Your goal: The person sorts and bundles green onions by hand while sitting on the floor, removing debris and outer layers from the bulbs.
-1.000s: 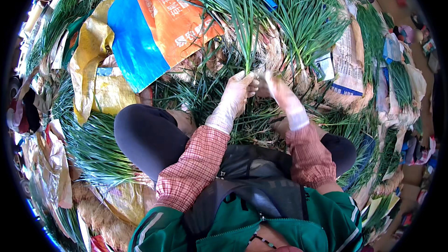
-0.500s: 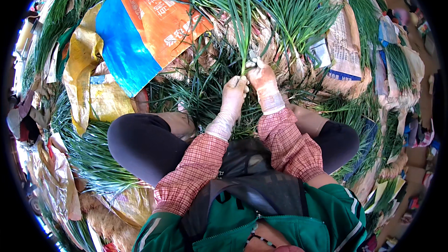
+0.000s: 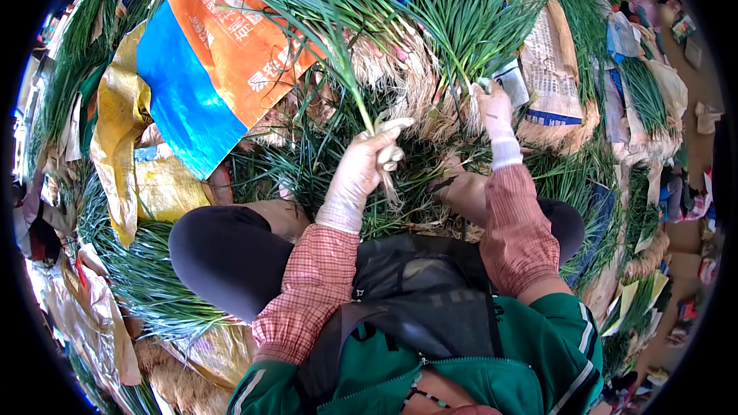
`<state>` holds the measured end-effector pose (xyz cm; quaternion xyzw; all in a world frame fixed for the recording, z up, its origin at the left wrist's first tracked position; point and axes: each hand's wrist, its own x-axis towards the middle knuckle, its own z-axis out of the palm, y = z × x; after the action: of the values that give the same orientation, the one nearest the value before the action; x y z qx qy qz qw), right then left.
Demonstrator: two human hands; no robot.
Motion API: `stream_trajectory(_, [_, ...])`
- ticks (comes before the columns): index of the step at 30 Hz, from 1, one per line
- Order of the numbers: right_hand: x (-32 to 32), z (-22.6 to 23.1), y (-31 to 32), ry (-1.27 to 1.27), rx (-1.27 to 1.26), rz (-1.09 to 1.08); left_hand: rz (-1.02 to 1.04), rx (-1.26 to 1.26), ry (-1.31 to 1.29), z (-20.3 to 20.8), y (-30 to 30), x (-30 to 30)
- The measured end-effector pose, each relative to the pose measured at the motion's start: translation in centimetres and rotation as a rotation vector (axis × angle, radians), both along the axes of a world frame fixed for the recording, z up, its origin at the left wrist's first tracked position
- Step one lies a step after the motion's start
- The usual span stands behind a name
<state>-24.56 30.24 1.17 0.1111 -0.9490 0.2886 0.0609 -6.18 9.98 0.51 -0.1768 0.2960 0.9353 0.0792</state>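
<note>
Head view: from where I am standing, the left hand (image 3: 357,165) is grasping a thin bunch (image 3: 359,105) of scallions low on the stalks, with the leaves pointing up and away and the roots (image 3: 390,188) hanging below the fingers. The bunch is leaning left above the loose leaves (image 3: 307,155) between the knees. The right hand (image 3: 496,113) is reaching to the stalk bases of the pile (image 3: 480,27); I cannot tell whether its fingers are closing on a stalk. Risks, in my judgement: if the left grip is slackening, slim stalks could be slipping into the loose leaves; if the right hand is pulling hard, matted roots could be dragging neighbours out; overlapping leaf tips could be tangling and bending.
</note>
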Motion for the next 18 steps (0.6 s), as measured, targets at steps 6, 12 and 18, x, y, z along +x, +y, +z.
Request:
stream_trajectory(6, [8.7,0.0,-1.8,-0.474,-0.003,0.490,0.009,-0.361,-0.075,-1.3,2.0,-2.2])
stream_trajectory(12, [8.3,-0.5,-7.1,-0.221,-0.184,0.319,0.075,-0.408,-0.148,-3.1,2.5,-1.7])
stream_trajectory(18, [9.1,-6.5,-7.7,-1.027,-1.590,-0.110,0.276,-0.324,-0.055,-2.4,3.6,-1.7])
